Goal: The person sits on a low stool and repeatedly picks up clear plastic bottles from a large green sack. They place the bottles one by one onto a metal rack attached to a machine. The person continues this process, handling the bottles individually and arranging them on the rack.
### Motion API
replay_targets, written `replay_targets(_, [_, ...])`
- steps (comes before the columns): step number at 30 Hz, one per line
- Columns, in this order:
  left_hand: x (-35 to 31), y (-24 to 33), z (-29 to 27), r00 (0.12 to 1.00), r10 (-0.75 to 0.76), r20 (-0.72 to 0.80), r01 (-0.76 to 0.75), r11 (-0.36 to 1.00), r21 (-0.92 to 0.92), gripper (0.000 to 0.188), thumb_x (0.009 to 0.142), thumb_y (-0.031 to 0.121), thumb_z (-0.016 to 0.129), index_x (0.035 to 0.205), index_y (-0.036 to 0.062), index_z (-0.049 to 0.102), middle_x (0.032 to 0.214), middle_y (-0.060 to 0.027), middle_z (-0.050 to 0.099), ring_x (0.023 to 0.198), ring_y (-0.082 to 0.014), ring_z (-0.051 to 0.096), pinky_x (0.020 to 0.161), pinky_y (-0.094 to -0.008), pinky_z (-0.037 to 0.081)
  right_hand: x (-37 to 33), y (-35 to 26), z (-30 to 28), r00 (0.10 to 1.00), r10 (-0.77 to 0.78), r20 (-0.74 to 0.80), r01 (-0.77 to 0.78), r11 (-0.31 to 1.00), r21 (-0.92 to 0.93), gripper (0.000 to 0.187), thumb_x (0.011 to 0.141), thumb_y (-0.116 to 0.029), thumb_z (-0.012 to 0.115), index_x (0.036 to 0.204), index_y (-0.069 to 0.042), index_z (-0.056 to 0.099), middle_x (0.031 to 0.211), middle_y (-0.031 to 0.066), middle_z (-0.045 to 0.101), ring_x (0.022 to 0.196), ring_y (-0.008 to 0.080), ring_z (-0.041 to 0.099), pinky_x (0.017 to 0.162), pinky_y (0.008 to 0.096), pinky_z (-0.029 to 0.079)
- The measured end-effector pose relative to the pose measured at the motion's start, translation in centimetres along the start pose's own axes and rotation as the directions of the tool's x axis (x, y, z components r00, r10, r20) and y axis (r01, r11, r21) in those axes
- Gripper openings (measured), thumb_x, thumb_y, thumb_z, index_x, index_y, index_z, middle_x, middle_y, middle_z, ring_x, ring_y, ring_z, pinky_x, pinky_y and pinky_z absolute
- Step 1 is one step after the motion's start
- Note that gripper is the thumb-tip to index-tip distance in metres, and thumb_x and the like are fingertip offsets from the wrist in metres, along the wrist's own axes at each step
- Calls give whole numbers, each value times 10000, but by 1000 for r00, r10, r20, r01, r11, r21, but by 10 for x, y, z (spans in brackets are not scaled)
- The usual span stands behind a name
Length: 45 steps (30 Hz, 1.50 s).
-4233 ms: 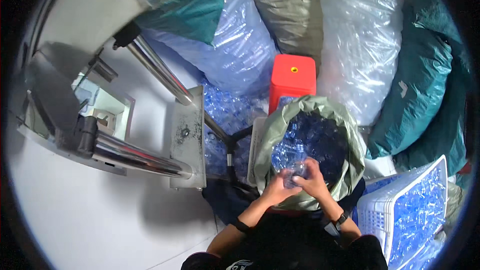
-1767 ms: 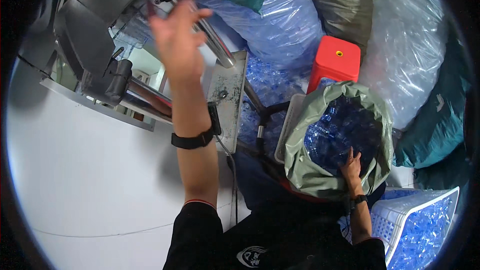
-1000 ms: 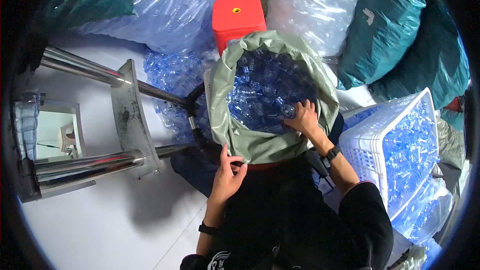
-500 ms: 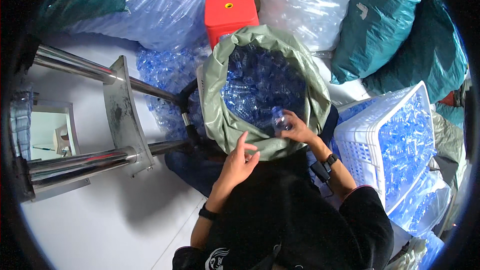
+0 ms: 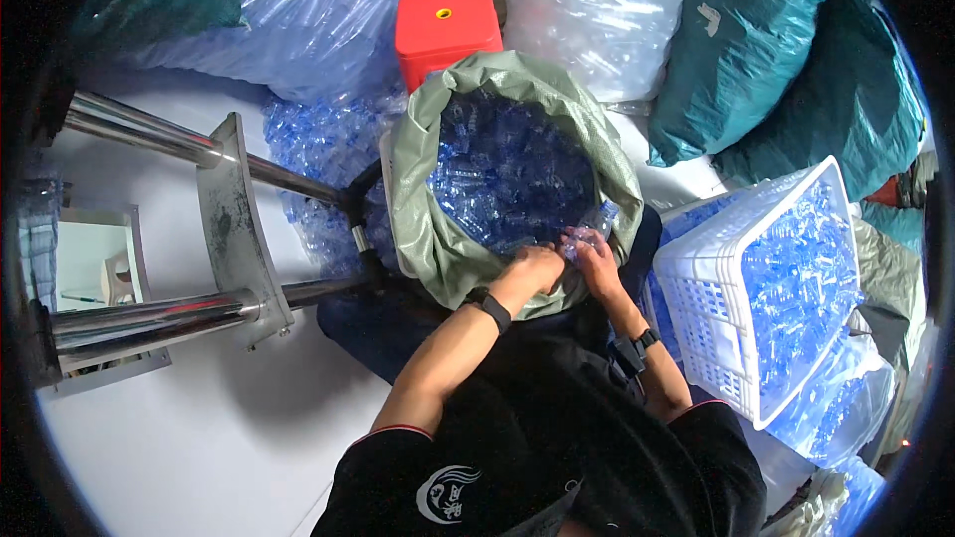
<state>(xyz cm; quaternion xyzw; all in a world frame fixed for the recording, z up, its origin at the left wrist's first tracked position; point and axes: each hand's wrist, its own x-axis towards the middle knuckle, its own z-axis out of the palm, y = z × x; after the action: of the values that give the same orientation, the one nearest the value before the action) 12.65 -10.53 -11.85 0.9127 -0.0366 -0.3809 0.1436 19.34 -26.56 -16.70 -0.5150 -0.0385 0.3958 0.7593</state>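
Observation:
A pale green woven sack (image 5: 415, 169) stands before me with its rim rolled outward, filled with small clear blue plastic bottles (image 5: 497, 174). At the sack's near right rim, my right hand (image 5: 595, 261) is closed around one clear plastic bottle (image 5: 603, 217), partly hidden by the fingers. My left hand (image 5: 538, 267) is just to its left over the near rim, its fingers curled in close to the right hand's. What those left fingers grip, if anything, is hidden.
On the right a white plastic basket (image 5: 708, 323) tilts, full of blue bottles. Behind the sack is a red stool (image 5: 448, 25); stuffed clear and dark green bags (image 5: 741, 50) line the back. A metal tube frame (image 5: 234, 229) reaches in from the left, beside loose bottles (image 5: 308, 139).
My left hand has moved forward and right, from open fingers before the sack to curled at the right hand. My right hand, with the bottle, has shifted slightly right. The view has shifted slightly.

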Motion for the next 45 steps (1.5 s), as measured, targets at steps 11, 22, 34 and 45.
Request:
replay_targets(11, [-64,-36,1,805,-185,-563,-33,935,-354,582,767,250,794,1242,47,525,1058,-213,705,946,-424,708,801,-507,578,-22,-41,20,965,250,-79,-221,938,265,397,962,-435,622,1175,-100,638,1270,115,628,1167,268,580,1084,534,428])
replay_targets(22, [-186,-22,-11,400,-215,-891,-176,936,-305,842,858,86,631,1545,-137,198,1512,-393,361,1392,-477,432,1146,-508,386,16,-133,165,765,-162,624,95,986,140,729,716,-542,859,1218,-65,635,1449,145,519,1285,342,564,1130,523,414])
replay_targets(34, [-217,-40,68,453,-556,-698,-68,759,-648,808,909,189,643,1559,-62,234,1445,-336,451,1301,-495,503,1078,-497,459,68,-323,482,-52,-836,547,961,-190,-199,706,509,-341,914,1136,-101,698,1501,362,311,1387,533,358,1152,546,366])
replay_targets(45, [-206,-42,82,411,-528,-743,-94,786,-610,849,908,182,658,1578,-42,186,1373,-322,491,1239,-483,551,1028,-498,488,35,-277,537,-143,-701,699,965,-255,-57,722,552,-306,924,1194,-77,685,1463,362,400,1349,489,451,1135,525,398])
